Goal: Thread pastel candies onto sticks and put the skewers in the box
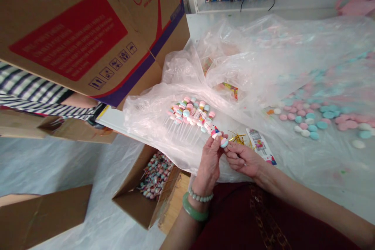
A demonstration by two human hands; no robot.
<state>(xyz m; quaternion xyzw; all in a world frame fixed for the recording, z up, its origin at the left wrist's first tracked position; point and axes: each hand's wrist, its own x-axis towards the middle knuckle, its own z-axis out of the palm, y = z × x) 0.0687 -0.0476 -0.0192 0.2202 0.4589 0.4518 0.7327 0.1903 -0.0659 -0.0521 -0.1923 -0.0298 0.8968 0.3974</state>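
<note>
With our left hand [211, 154] we grasp a wrapped pop [217, 133], thumb and fingers closed round its sweets. The fingers of our right hand [244, 159] are bent and pinched at its near end; their exact grip is partly hidden. The pop lies tilted between our two hands, over the plastic [152, 111].

Just beyond our left fingers, a little to the left, lies a heap [187, 113] of pops, many of their white sticks pointing back toward us. Just right of our right fingertips we have gold ties [238, 139], and beside those, printed bags [258, 142]. Well to the right of our fingers are loose sweets [311, 122], pink, blue and white.

Below and left of our left fingers stands an open box [127, 199] with many pops inside. Farther off on that side, past the heap, rises a big carton [117, 27], a striped sleeve [32, 88] showing behind it.
</note>
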